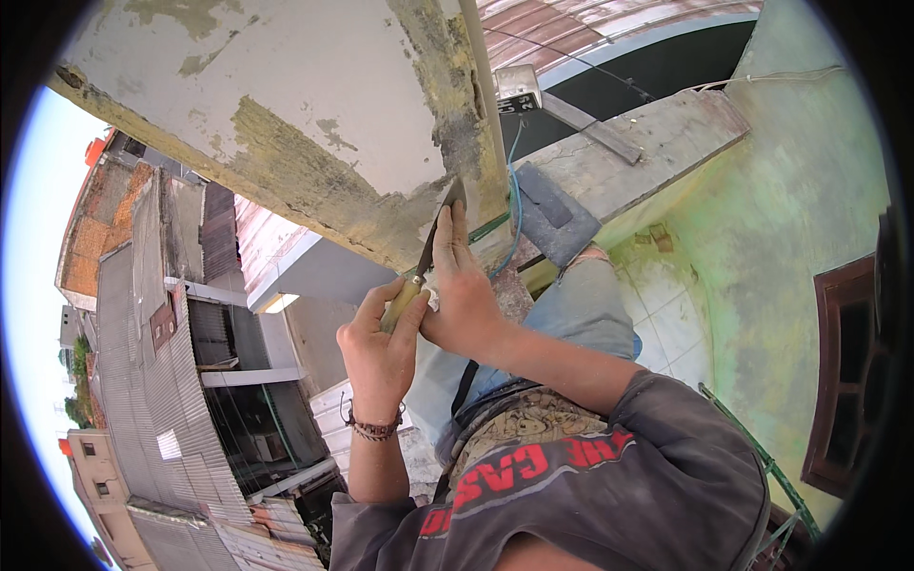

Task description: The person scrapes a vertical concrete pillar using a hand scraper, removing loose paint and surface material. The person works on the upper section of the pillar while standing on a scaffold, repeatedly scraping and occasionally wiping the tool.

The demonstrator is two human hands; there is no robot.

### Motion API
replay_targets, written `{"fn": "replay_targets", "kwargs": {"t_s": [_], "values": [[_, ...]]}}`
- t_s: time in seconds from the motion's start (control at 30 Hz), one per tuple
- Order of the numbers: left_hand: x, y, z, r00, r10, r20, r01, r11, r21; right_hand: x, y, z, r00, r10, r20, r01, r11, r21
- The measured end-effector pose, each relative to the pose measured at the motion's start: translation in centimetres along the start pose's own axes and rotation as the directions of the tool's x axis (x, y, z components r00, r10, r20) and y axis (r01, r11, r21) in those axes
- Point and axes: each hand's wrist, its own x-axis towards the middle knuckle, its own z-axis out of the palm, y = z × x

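My left hand, with a braided band at the wrist, is shut on the yellowish wooden handle of a scraper. The scraper's dark blade lies against the lower edge of a white wall with peeling, yellow-stained paint. My right hand rests over the tool, its fingers stretched along the blade and pressing it to the wall.
A white pipe runs up the wall beside a blue cable and a small grey box. My bent leg and dark shoe rest by a concrete ledge. A green wall with a brown window frame stands right. Rooftops lie far below left.
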Motion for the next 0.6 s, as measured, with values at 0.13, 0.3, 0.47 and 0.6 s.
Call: {"fn": "replay_targets", "kwargs": {"t_s": [0.13, 0.3, 0.47, 0.6], "values": [[-0.7, -1.1, -1.0, 0.999, -0.023, -0.045, 0.021, 0.998, -0.058, -0.4, -0.6, 1.5, 0.990, -0.138, -0.001, 0.137, 0.989, -0.049], [-0.9, -0.4, -0.2, 0.997, -0.072, -0.016, 0.072, 0.997, -0.016, -0.6, -0.2, 0.4, 0.999, -0.053, 0.010, 0.053, 0.999, -0.006], [-0.6, -0.8, -0.4, 0.996, -0.084, -0.032, 0.084, 0.996, 0.001, -0.3, 0.3, 0.4, 0.997, -0.080, 0.016, 0.080, 0.996, -0.026], [-1.2, -1.2, -0.5, 0.997, -0.050, -0.063, 0.046, 0.997, -0.059, -0.2, -0.2, 1.0, 0.994, -0.105, -0.015, 0.105, 0.994, -0.024]]}}
